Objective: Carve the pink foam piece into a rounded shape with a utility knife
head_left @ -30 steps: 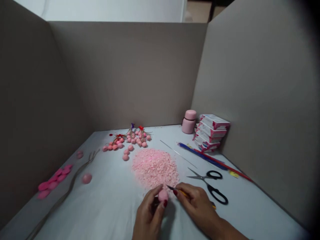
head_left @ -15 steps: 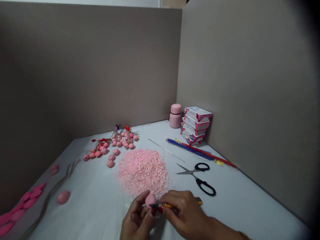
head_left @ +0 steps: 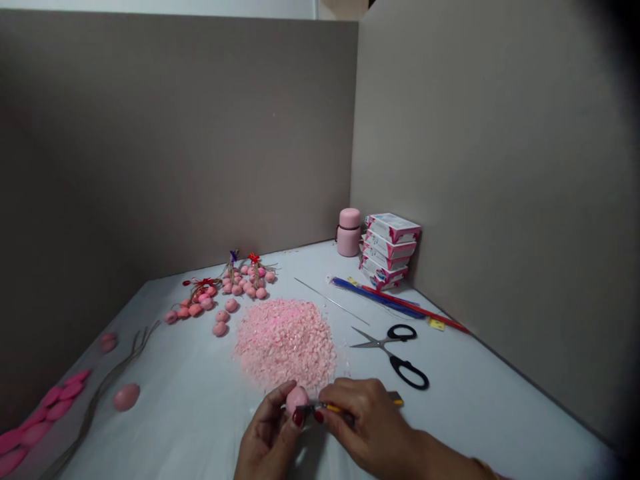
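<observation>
A pink ball (head_left: 297,398) is pinched between the fingers and thumb of my left hand (head_left: 267,430). My right hand (head_left: 367,420) grips a yellow utility knife (head_left: 333,407), whose dark blade lies against the ball near my left thumb. The knife's back end sticks out past my knuckles. Just beyond both hands spreads a heap of pink shavings (head_left: 285,340). How deep the blade sits in the ball I cannot tell.
Open scissors (head_left: 383,343) lie to the right, beyond them a thin metal rod (head_left: 333,301) and blue and red pipe cleaners (head_left: 380,298). Stacked boxes (head_left: 390,250) and a pink flask (head_left: 349,233) stand behind. Several pink balls (head_left: 220,329), brown cords (head_left: 107,380) and pink ovals (head_left: 50,407) lie leftward.
The ball has turned slightly and shifted a little left in my left hand. The knife blade has moved against it. The whole view has shifted slightly.
</observation>
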Demonstrator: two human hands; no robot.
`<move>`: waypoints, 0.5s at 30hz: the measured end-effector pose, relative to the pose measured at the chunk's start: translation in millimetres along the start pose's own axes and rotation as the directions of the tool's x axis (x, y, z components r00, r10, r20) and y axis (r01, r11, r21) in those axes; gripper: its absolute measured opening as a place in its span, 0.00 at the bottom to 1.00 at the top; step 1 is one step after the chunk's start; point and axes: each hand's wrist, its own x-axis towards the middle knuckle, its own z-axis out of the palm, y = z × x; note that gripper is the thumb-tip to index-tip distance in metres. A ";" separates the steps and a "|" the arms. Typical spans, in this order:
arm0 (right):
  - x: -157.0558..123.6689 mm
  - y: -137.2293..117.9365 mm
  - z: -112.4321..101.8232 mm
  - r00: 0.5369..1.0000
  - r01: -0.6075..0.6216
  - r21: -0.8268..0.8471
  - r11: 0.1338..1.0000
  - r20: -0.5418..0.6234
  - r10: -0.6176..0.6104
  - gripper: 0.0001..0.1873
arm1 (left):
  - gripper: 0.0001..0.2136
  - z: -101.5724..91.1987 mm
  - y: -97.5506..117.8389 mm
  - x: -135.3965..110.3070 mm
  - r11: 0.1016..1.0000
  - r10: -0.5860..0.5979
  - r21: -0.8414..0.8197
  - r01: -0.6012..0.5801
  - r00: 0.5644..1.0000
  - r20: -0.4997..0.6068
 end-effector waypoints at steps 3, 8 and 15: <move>0.0 0.8 -0.5 1.000 -0.001 0.002 1.000 -0.003 0.001 0.12 | 0.20 0.0 -0.6 1.2 1.000 0.020 0.007 -0.020 0.999 -0.031; -0.4 0.1 -2.0 1.000 -0.003 0.010 1.000 -0.001 0.003 0.13 | 0.18 3.7 1.7 -1.0 0.995 0.101 0.029 -0.100 0.994 -0.030; -0.1 -0.9 -2.5 1.000 0.004 -0.009 1.000 -0.006 -0.004 0.13 | 0.17 4.9 1.7 -2.1 0.993 0.119 0.028 -0.119 0.993 -0.014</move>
